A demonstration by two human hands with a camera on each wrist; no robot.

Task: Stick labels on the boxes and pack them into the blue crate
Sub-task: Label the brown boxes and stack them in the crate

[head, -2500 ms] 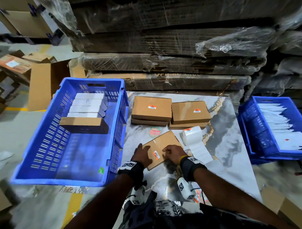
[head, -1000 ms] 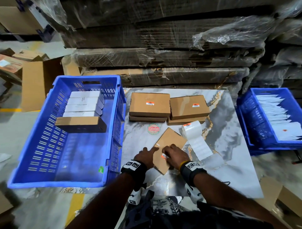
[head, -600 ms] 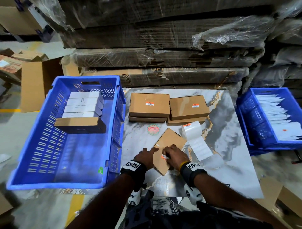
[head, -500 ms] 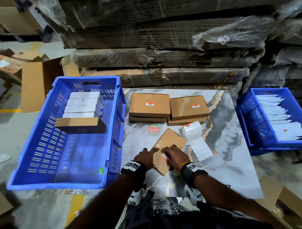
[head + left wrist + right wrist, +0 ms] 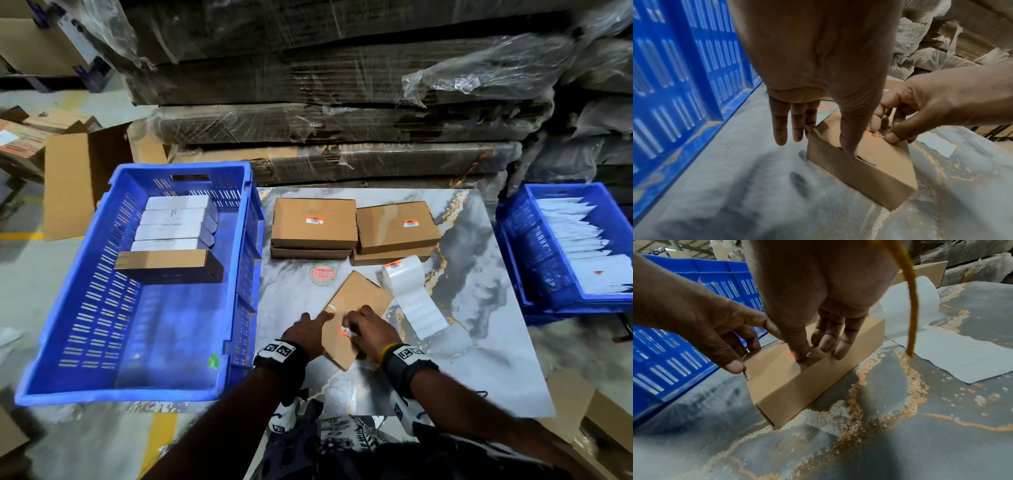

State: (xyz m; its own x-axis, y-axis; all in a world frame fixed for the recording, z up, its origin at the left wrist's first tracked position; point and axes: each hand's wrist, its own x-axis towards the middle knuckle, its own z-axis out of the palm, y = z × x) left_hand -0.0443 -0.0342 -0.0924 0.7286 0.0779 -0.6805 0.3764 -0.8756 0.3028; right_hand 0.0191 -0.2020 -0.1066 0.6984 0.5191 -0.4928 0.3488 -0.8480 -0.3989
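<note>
Cardboard box (image 5: pixel 356 317) lies angled low in the frame's centre on the marble desk (image 5: pixel 479 342); since a moment ago the orange label (image 5: pixel 345 331) has disappeared almost entirely under the right hand (image 5: pixel 371 330), its grip open, fingertips pressing. Left hand (image 5: pixel 305 334), grip open, steadies the box. Blue crate (image 5: pixel 239 274) next, I'd judge.

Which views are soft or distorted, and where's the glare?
Head view: wide-angle bowing at the edges, glare on the plastic wrap, dim background; the label blows out under the right hand. Left wrist view: left hand and table foreground soft. Right wrist view: palm blurred, box fairly sharp.
</note>
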